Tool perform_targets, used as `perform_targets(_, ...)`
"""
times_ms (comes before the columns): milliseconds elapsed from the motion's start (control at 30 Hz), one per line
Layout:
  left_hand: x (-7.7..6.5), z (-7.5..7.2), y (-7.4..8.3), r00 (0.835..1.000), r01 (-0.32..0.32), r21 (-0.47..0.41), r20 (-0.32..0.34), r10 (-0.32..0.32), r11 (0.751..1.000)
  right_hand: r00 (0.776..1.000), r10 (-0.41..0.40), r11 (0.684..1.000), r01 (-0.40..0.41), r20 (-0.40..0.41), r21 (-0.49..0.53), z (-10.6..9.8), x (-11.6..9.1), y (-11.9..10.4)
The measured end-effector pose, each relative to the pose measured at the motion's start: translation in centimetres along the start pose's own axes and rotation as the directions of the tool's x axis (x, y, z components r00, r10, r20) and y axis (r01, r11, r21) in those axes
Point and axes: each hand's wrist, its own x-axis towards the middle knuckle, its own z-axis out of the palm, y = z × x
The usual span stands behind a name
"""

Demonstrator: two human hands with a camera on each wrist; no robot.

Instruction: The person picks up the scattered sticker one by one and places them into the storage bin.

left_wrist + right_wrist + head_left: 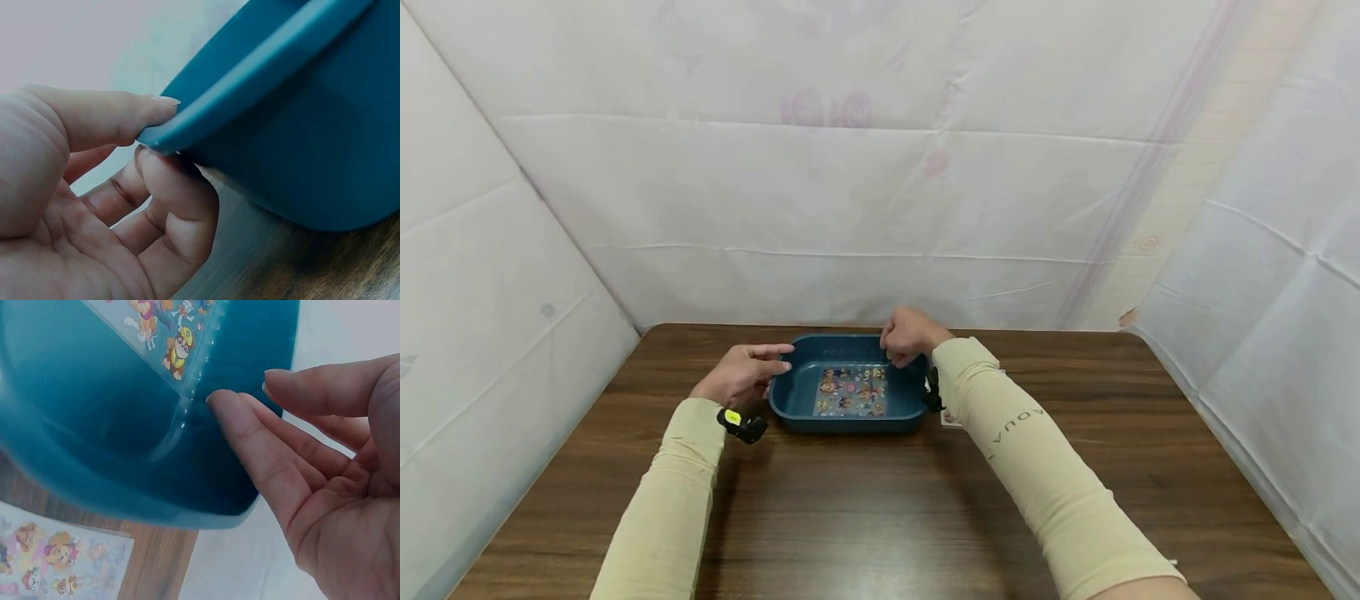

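Observation:
A teal plastic tub [850,425] stands on the table. Flat on its floor lies a clear sticker sheet [852,392] with cartoon dogs, also seen in the right wrist view. My left hand [741,373] pinches the tub's left rim [206,115], thumb inside and bent forefinger underneath. At the back right, my right hand [908,335] reaches over the rim into the tub. In the right wrist view its thumb and forefinger stand apart near a corner of the sheet, with nothing visible between them.
A second cartoon sticker sheet [62,559] lies on the wooden table [850,517] right of the tub, partly hidden by my right forearm in the head view. White sheeting [865,208] hangs behind the table and at both sides.

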Motion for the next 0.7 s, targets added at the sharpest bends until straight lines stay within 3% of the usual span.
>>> perform_targets(700,0.0,-0.9,-0.2,1.000,0.013,0.008,-0.019,-0.012,1.000,0.998,-0.045,0.986,0.039,0.032,0.160,-2.5,-0.7,1.3)
